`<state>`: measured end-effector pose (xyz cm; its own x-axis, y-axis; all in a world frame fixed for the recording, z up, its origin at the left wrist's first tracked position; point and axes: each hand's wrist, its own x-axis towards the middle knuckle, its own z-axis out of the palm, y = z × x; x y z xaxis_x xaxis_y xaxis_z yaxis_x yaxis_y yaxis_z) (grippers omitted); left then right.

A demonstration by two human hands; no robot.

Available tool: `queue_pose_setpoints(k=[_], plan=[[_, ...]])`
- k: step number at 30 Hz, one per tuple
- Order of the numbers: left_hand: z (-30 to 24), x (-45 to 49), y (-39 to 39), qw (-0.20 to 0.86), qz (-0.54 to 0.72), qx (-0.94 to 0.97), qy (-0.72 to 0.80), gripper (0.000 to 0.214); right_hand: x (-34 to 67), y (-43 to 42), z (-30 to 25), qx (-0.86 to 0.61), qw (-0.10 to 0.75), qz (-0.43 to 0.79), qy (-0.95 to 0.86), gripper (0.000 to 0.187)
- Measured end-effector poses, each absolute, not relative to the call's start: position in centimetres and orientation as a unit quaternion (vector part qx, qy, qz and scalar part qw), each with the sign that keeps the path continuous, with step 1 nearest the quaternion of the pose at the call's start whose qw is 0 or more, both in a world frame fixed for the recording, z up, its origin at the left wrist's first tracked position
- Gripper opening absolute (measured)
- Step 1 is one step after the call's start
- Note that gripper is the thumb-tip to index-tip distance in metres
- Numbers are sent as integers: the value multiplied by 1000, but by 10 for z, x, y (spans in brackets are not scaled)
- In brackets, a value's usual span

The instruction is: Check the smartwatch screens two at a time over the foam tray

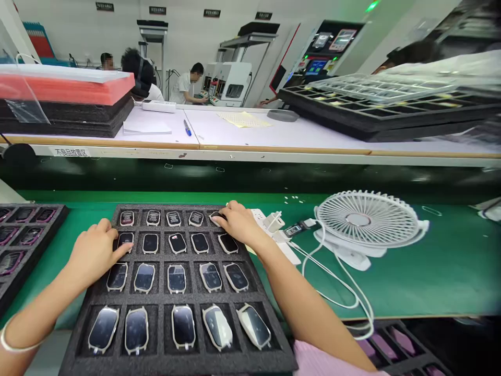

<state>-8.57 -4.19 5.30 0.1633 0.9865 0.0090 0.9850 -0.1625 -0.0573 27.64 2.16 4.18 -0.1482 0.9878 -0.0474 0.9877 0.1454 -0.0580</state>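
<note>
A black foam tray (156,360) lies in front of me on the green mat, its pockets filled with several watch bodies (177,278). My left hand (96,250) rests on the tray's left side, fingers curled, fingertips touching the watch body (126,240) in the second row's first pocket. My right hand (235,219) reaches to the far right corner, fingers bent over the watch body (216,215) in the top row's last pocket. Whether either hand grips its piece is hidden.
A second foam tray (23,230) with purple-edged pieces sits at the left. A white fan (366,219), power strip (270,222) and cables lie to the right. A raised white bench (274,136) carries stacked trays (387,107). People work behind it.
</note>
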Motion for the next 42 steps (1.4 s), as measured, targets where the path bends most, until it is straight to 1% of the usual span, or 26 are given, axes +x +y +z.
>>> queue_pose_setpoints(k=[2, 4, 7, 9, 10, 12, 14, 15, 17, 18, 19, 21, 23, 26, 29, 32, 42], plan=[[47, -83, -48, 20, -11, -760, -650, 39, 268, 22, 41, -647, 1, 32, -762, 23], [46, -82, -49, -27, -56, -753, -655, 29, 262, 21, 44, -644, -3, 33, -764, 16], [54, -85, -48, -135, -126, -743, -644, 10, 259, 22, 53, -646, -9, 36, -762, 9], [62, -85, -46, -214, -176, -736, -618, 8, 257, 24, 60, -646, 0, 32, -763, 9], [67, -84, -44, -267, -215, -728, -593, 12, 255, 27, 63, -637, 31, 48, -769, 9], [75, -77, -39, -395, -319, -694, -510, 22, 247, 33, 68, -585, 152, 150, -782, 13], [82, -65, -29, -528, -404, -615, -424, 40, 233, 39, 70, -491, 295, 331, -750, 27], [84, -57, -24, -559, -431, -581, -404, 48, 223, 41, 71, -445, 346, 425, -708, 37], [87, -41, -12, -595, -460, -534, -386, 54, 204, 44, 70, -387, 392, 571, -608, 55], [87, -33, -6, -615, -460, -516, -380, 51, 195, 44, 69, -367, 404, 624, -560, 58], [87, -26, -1, -629, -460, -500, -378, 47, 188, 43, 68, -347, 412, 661, -522, 56], [84, -12, 6, -633, -457, -485, -394, 39, 179, 40, 63, -315, 417, 703, -482, 47], [77, -3, 10, -588, -463, -502, -433, 32, 177, 35, 57, -296, 405, 723, -475, 42], [63, 2, 12, -514, -477, -535, -471, 25, 181, 30, 45, -284, 390, 739, -470, 48], [52, -1, 11, -452, -469, -582, -487, 26, 184, 31, 36, -272, 392, 743, -469, 57], [47, -6, 12, -395, -448, -641, -482, 25, 183, 33, 33, -255, 389, 742, -482, 56], [45, -8, 12, -359, -442, -645, -509, 36, 183, 28, 32, -192, 376, 768, -483, 56]])
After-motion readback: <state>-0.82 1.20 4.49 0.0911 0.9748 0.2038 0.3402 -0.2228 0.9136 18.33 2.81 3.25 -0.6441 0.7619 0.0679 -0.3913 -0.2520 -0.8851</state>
